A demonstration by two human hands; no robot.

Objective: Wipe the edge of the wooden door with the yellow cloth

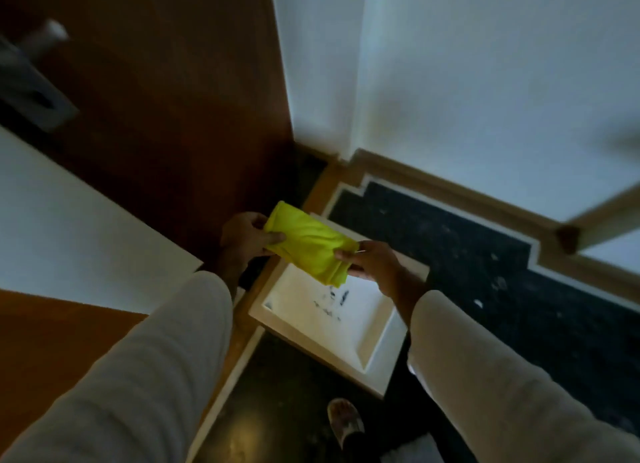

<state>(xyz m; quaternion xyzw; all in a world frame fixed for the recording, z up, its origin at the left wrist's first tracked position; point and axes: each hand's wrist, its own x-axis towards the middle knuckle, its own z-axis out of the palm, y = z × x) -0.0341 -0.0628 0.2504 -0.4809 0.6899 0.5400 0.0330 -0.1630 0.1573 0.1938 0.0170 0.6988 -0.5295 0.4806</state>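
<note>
A folded yellow cloth [310, 242] is stretched between both hands at waist height. My left hand [244, 235] pinches its left end and my right hand [372, 261] grips its right end. The dark brown wooden door [166, 99] stands ahead on the left, its right edge running along the white frame down to the floor. The cloth is held apart from the door, a little in front of the door's bottom corner. A metal handle and lock plate [33, 78] show blurred at the far left.
A white wall [485, 74] with a wooden skirting board [450, 189] fills the right. Below lies a dark speckled floor [467, 254] with a pale tile [329, 317] and light borders. A white panel [79, 227] sits at the left. My foot [346, 424] stands near the bottom.
</note>
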